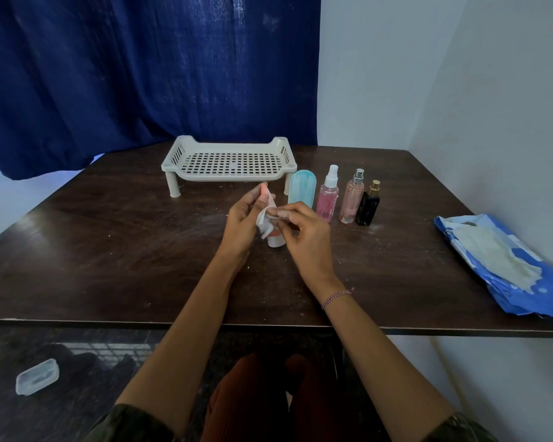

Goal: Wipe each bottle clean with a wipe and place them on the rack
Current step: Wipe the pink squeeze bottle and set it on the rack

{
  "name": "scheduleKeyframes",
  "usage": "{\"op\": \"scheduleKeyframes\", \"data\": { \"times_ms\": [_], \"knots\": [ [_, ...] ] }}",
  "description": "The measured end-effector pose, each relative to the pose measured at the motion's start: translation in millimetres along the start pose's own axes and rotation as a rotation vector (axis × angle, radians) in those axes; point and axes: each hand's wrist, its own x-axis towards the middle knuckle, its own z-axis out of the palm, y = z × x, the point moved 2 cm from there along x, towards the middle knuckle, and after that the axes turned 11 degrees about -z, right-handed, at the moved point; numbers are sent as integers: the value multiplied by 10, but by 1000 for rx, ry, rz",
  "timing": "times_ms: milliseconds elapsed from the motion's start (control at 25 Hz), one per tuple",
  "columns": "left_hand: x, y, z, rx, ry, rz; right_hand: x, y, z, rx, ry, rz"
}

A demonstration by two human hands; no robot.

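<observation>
Head view: the dark tabletop [109, 250] carries the white rack [177, 154] at the back, standing on legs with nothing on it. A blue wipe pack [505, 291] lies open at the right edge.

The left hand [240, 221] has its fingers curled round a small bottle [276, 241], held above the tabletop in front of the rack. The right hand [304, 237] pinches a white wipe [264, 220] against the bottle's side.

The bottle looks light and stiff, probably plastic, and likely slick once damp, so a grip round the body seems safer than one at the cap. The wipe is limp and thin.

Between the hands and the rack's right end stand a blue bottle [301, 189], a spray bottle [328, 196], a pink bottle [351, 199] and a black bottle [368, 205]. All are narrow and easy to tip, so a path to the rack's middle or left looks clearer.
</observation>
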Motion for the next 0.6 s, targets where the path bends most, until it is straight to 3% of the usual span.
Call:
{"op": "scheduleKeyframes", "data": {
  "times_ms": [280, 400, 600],
  "knots": [
    [38, 1, -68, -201, 49, -91, -23, 14, 53, -45, -167, -64],
    [40, 28, -63, -362, 51, -125, -25, 30, 44, -93, -152, -53],
    [38, 37, -45, -369, 55, -164, -36, -19, 64, -112, -177, -133]
  ]
}}
